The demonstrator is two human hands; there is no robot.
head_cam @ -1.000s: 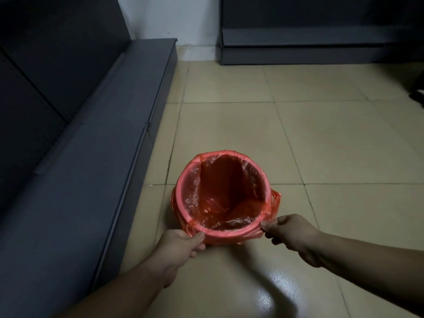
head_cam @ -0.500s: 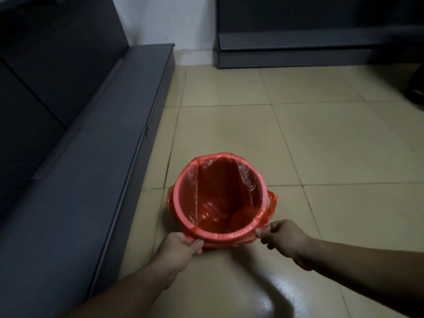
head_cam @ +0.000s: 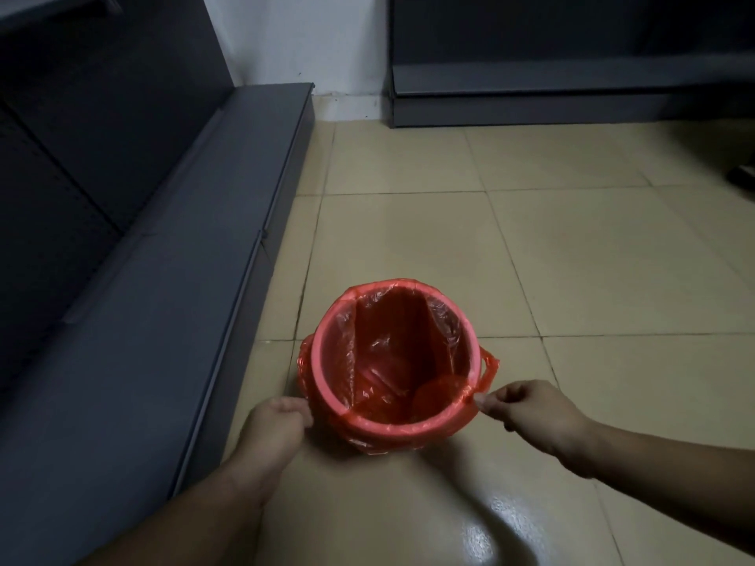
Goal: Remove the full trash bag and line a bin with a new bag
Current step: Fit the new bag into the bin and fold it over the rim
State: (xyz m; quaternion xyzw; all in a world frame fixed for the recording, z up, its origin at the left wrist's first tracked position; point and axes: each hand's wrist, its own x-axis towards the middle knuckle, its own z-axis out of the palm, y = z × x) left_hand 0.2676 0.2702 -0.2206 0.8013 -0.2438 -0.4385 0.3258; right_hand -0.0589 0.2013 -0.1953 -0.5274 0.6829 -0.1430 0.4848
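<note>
A small red bin [head_cam: 327, 392] stands on the tiled floor, lined with a thin red plastic bag [head_cam: 392, 353] whose edge is folded over the rim. One bag handle loop sticks out at the right side. My left hand [head_cam: 278, 422] grips the bag's overhang at the bin's near-left side, fingers curled. At the near-right of the rim, my right hand [head_cam: 527, 406] pinches the bag edge between thumb and fingers. The inside of the bag looks empty.
A low dark grey shelf base [head_cam: 163, 300] runs along the left, close to the bin. Another grey shelf unit [head_cam: 551, 91] stands against the far wall. Beige floor tiles [head_cam: 531, 259] spread to the right and behind the bin.
Both hands have moved apart along the rim, the left lower on the bin's side and the right further right. The bag sits deeper and smoother inside the bin.
</note>
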